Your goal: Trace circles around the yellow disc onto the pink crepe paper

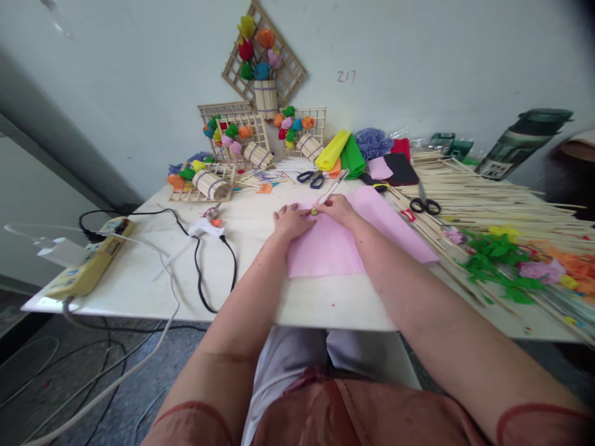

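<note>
Pink paper (325, 251) is laid on the table (332, 314), pressed by the flat, open left hand (292, 223); a pen (333, 188) is gripped by the right hand (339, 209). Probably light, soft and easily creased, the paper is best lifted by two opposite edges.

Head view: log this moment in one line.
left hand: resting on pink paper | right hand: holding white pen by small yellow piece | beyond hands: black-handled scissors

Craft workspace: pink paper (325, 251), paper-flower panels (262, 71), scissors (422, 195), loose wooden sticks (458, 193).
</note>
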### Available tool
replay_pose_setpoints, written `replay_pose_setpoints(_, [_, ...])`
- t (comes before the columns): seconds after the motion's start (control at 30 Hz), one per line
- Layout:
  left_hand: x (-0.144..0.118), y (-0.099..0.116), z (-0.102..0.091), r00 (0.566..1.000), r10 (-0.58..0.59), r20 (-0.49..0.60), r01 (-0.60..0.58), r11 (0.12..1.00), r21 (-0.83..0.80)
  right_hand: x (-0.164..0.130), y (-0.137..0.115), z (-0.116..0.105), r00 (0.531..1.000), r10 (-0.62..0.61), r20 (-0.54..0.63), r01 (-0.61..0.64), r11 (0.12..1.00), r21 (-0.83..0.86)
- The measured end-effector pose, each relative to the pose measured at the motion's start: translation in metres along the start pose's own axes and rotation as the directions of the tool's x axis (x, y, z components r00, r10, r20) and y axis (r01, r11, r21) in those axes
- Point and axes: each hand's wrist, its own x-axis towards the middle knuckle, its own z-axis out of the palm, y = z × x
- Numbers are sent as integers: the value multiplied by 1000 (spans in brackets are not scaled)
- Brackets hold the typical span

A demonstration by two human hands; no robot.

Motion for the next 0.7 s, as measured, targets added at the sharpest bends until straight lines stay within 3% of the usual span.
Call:
replay_pose_setpoints(0.13, [-1,1,-2,1000,-6,-8,6,1000,17,0,-3,-3,999,-38,-29,41,993,108])
replay_pose_setpoints(0.3, [-3,3,-4,1000,-21,-17,21,1000,20,-5,-9,-10,988,-154,26,151,984,92])
replay_pose_setpoints(0.47, [-4,4,-4,999,-23,-23,24,999,23,-7,-10,-9,957,-252,145,267,960,-88])
replay_pose_setpoints(0.57, [-4,4,-4,999,-23,-26,24,999,29,-6,-14,-7,944,-289,161,320,921,-222])
replay_pose_setpoints(0.7, [-5,4,-4,999,-13,-31,14,1000,27,-5,-15,-5,946,-286,154,317,914,-253])
